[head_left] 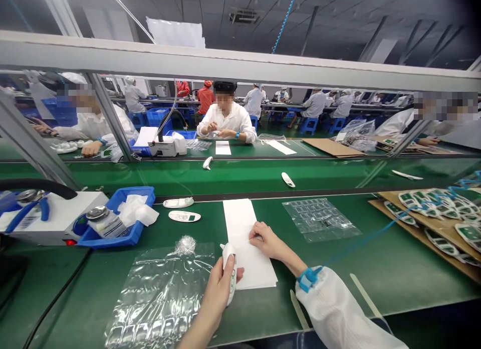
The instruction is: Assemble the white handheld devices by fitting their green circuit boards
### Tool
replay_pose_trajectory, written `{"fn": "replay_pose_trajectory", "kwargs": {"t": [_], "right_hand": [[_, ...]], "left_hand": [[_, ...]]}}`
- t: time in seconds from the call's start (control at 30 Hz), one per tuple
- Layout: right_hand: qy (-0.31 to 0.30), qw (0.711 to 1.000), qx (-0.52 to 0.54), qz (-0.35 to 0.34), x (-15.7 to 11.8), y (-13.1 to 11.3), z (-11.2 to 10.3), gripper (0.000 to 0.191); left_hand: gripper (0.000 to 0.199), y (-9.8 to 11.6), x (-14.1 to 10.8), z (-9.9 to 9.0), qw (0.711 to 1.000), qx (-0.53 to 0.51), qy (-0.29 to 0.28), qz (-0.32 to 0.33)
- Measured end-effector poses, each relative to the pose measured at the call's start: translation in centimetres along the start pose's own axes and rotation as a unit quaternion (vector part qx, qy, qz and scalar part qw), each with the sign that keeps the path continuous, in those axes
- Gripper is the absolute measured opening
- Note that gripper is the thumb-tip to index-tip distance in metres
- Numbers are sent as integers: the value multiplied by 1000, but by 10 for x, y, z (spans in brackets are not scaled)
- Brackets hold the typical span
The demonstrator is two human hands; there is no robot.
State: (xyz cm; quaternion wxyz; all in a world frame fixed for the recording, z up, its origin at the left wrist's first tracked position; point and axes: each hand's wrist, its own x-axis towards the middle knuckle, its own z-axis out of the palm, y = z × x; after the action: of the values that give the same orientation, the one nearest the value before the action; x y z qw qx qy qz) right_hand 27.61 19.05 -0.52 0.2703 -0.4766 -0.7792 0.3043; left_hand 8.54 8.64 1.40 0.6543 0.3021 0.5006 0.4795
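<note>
My left hand is wrapped around a white ear thermometer, its narrow tip pointing up and away, with a small display and buttons on its side. My right hand rests over the strip of white paper, fingertips pinched together; whatever may be between them is too small to make out. A blue wrist strap circles my right wrist. Left of the paper lie two white thermometer shells. Clear plastic sheets with moulded pockets spread beside my left hand, a crumpled clear piece at their top.
A blue tray with a jar and white wipes stands at left, by a white machine. Another clear pocketed sheet lies right. Cardboard bears several circuit boards. White pieces sit on the green belt; a co-worker sits opposite.
</note>
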Motion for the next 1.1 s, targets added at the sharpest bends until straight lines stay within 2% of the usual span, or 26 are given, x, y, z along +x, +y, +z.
{"fn": "replay_pose_trajectory", "kwargs": {"t": [0.13,0.23,0.33,0.47,0.57,0.9,1.1], "right_hand": [[35,999,27,8,-3,2,2,11],[60,995,77,13,-8,-11,-2,15],[51,990,129,4,-22,-49,-1,18],[-18,976,215,-16,-44,-111,13,16],[-30,974,225,-21,-49,-136,26,16],[-32,977,209,-13,-43,-143,43,16],[-30,973,229,0,-43,-143,48,16]], "left_hand": [[54,-3,0,-1,1000,9,-2,9],[54,-1,-1,-1,1000,3,-2,12],[59,7,-8,-1,1000,-18,-4,5],[68,17,-23,-2,998,-57,-25,-25],[66,19,-34,-4,998,-62,-4,-24],[61,20,-48,-13,998,-50,23,-3],[63,14,-47,-19,999,-45,19,-19]]}}
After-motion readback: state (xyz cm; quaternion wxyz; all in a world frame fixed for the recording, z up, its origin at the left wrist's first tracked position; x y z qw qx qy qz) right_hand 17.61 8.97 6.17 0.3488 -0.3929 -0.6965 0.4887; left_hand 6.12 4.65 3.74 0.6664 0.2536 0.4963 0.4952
